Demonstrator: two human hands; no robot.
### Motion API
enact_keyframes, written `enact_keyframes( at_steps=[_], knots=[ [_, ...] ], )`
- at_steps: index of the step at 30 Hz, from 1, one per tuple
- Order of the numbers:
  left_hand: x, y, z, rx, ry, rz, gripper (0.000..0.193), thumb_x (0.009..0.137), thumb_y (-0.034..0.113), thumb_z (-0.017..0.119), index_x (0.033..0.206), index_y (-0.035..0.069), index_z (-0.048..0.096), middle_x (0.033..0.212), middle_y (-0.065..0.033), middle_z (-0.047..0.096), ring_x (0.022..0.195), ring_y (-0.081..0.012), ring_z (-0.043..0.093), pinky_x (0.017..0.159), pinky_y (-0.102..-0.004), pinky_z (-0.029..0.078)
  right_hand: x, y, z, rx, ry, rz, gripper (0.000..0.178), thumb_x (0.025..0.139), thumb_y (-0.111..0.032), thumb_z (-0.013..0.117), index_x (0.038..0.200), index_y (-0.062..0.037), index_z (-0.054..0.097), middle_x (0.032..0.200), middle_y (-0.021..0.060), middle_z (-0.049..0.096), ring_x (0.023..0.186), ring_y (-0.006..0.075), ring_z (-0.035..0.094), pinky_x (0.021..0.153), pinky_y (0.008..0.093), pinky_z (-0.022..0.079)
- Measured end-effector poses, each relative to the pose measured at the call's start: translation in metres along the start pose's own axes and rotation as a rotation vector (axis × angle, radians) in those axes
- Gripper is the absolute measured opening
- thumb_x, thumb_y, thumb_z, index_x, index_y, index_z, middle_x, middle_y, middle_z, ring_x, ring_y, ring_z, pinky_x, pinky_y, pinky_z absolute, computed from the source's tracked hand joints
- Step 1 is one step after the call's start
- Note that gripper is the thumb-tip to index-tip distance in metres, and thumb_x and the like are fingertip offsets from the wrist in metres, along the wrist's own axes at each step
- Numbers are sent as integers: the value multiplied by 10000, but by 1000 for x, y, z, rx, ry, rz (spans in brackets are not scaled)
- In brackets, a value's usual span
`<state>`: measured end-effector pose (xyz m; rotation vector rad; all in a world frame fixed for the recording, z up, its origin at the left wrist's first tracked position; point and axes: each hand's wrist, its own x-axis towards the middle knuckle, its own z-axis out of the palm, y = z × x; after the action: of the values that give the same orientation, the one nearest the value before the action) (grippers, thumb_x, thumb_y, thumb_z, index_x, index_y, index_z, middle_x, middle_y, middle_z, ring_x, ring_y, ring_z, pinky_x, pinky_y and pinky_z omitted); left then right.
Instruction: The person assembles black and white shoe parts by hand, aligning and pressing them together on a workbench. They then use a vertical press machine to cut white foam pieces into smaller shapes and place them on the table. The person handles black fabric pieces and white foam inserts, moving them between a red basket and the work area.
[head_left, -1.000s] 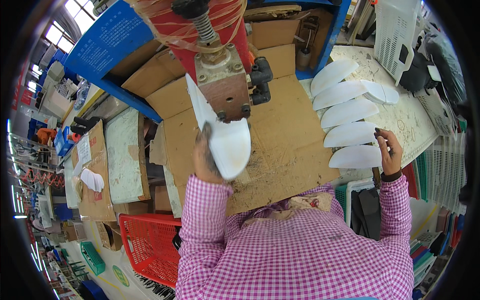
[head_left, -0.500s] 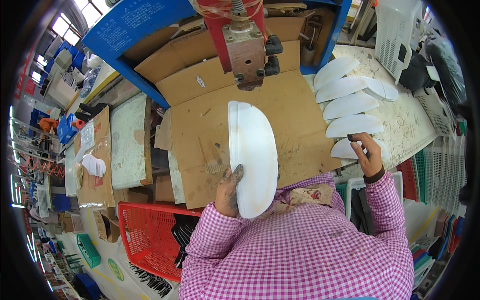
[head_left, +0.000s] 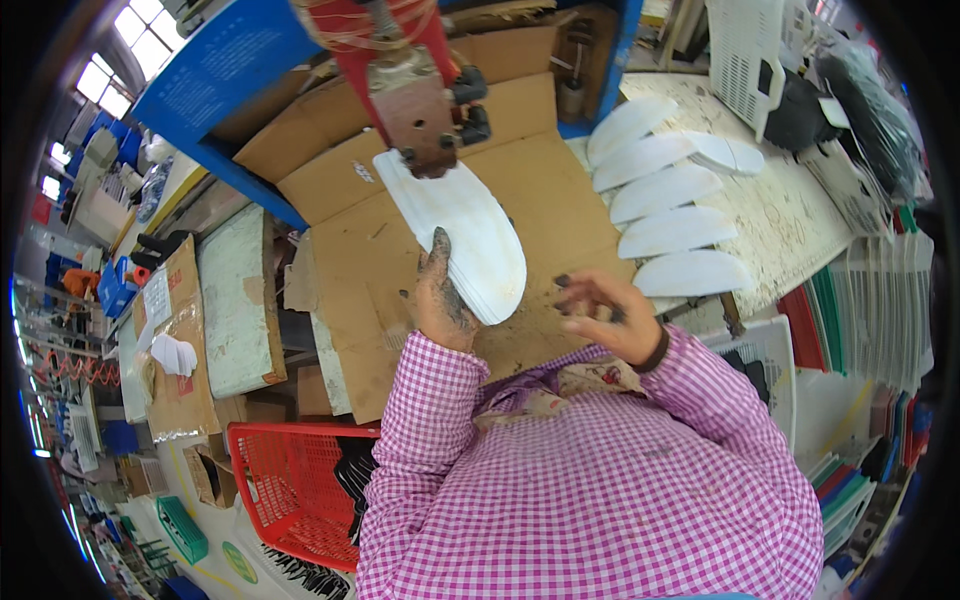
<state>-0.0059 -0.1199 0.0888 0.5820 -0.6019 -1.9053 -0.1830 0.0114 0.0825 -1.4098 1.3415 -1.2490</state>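
My left hand (head_left: 442,305) is closed on a stack of white half-oval sheets (head_left: 478,245), thumb on top and fingers underneath. The stack is tilted, its far end close beneath the metal head (head_left: 412,108) of a red press arm. Whether the two touch cannot be made out. To the right of the stack, my right hand (head_left: 612,315) hovers over the cardboard's near edge, fingers loosely bent and apart, with nothing seen in it. Dark smudges cover the fingertips. Several more white half-oval pieces (head_left: 672,232) lie in a column on the table to the right.
A blue machine frame (head_left: 215,60) lined with cardboard (head_left: 375,265) surrounds the work spot. At lower left stands a red plastic basket (head_left: 285,490) with dark pieces. A white crate (head_left: 780,350) sits beside my right arm; a white perforated basket (head_left: 745,65) is at the far right.
My left hand has carried the stack forward and tilted its far end left, under the press head. My right hand has come left, away from the column of white pieces. The view has shifted slightly.
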Motion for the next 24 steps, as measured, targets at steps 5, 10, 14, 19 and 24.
enact_keyframes(
  at_steps=[5,10,14,19,24],
  knots=[
    [-8,-15,1,-41,9,-14,477,941,325,466,1283,4,381,1209,-160,532,1068,-282,562,866,-397,507,22,12,32,339,47,36,401,735,-78,757,1037,-43,496,873,33,604,773,80,557,654,217,451],
    [-18,-21,9,-98,-29,-29,506,932,364,470,1305,40,361,1230,-137,515,1085,-267,543,888,-409,488,19,5,34,407,137,166,260,766,-73,730,930,-34,533,768,26,616,688,84,601,582,207,462],
    [-19,-29,22,-152,-88,-98,529,930,393,458,1307,33,366,1232,-134,516,1089,-267,537,898,-411,479,5,1,3,552,197,228,192,805,-126,686,926,-29,573,752,44,632,647,88,607,478,186,409],
    [-19,-33,34,-52,-218,-148,546,920,364,496,1320,20,356,1198,-175,537,1043,-287,567,844,-385,521,-36,8,-84,579,415,185,211,797,-103,659,970,-5,587,756,74,657,621,126,637,444,187,422],
    [-18,-35,32,-37,-208,-115,583,903,378,522,1340,38,339,1196,-207,529,1026,-300,580,761,-389,556,-126,26,-186,420,820,165,225,786,-68,655,981,2,566,799,90,655,663,140,638,490,202,463]
  ],
)
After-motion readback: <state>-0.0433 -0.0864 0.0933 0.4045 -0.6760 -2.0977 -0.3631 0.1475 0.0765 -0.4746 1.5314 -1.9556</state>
